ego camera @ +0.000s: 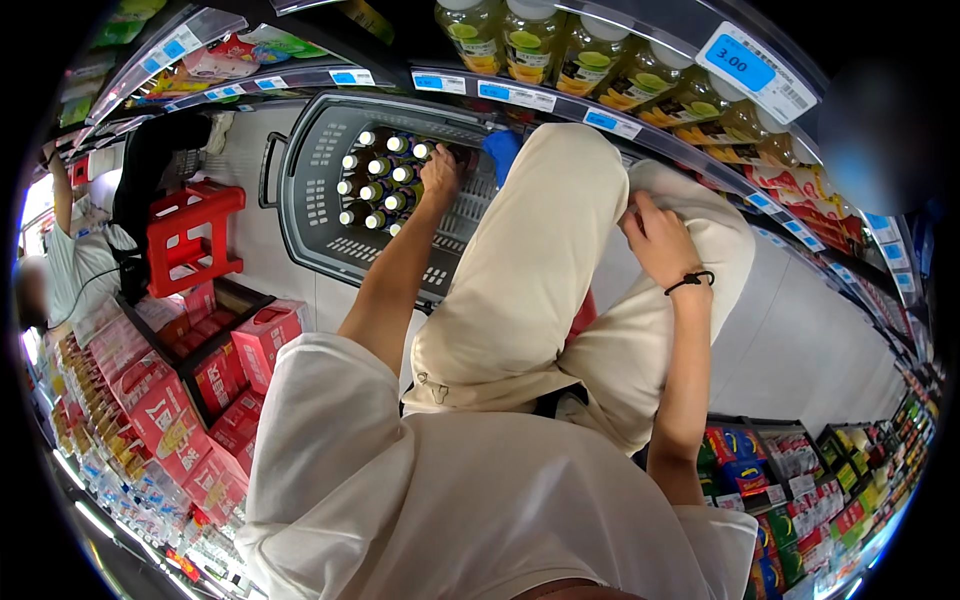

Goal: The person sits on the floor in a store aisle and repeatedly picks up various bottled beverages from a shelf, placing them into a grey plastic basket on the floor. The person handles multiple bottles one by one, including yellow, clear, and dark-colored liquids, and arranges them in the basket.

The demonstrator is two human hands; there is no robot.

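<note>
A grey plastic shopping basket (300,187) stands on the floor in front of me at the left. Several dark bottles with white caps (403,174) stand upright together in it. My left hand (439,177) reaches into the basket at the right edge of the group, its fingertips by a white cap; whether they grip that bottle is hidden. On my right knee lies my right hand (660,240), fingers slightly bent, with a black cord bracelet (688,282) at its wrist. A blue cloth (502,156) hangs at the basket's right side, next to my left knee.
Close ahead runs a store shelf with price labels (517,94) and bottles of yellow-green drink (592,56). A red plastic stool (196,236) is left of the basket. Red cartons (270,341) are stacked behind at the left. Another person (82,262) is at the far left.
</note>
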